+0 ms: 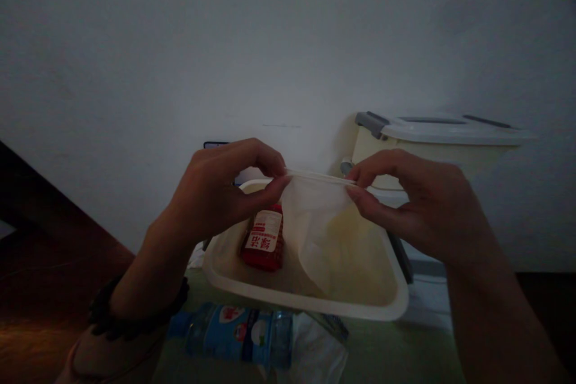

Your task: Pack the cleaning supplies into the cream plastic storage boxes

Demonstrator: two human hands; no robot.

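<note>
My left hand [225, 189] and my right hand [414, 204] each pinch one end of the top edge of a thin translucent plastic bag [321, 234], holding it stretched between them. The bag hangs down into a cream plastic basin [306, 303]. Inside the basin, left of the bag, lies a red packet with a white label [264, 239]. A dark beaded bracelet [130, 312] is on my left wrist.
A blue-labelled plastic water bottle [234, 336] lies on its side in front of the basin, beside a white crumpled bag [319, 354]. A cream storage box with a white lid [441, 138] stands behind on the right. A pale wall fills the background; the scene is dim.
</note>
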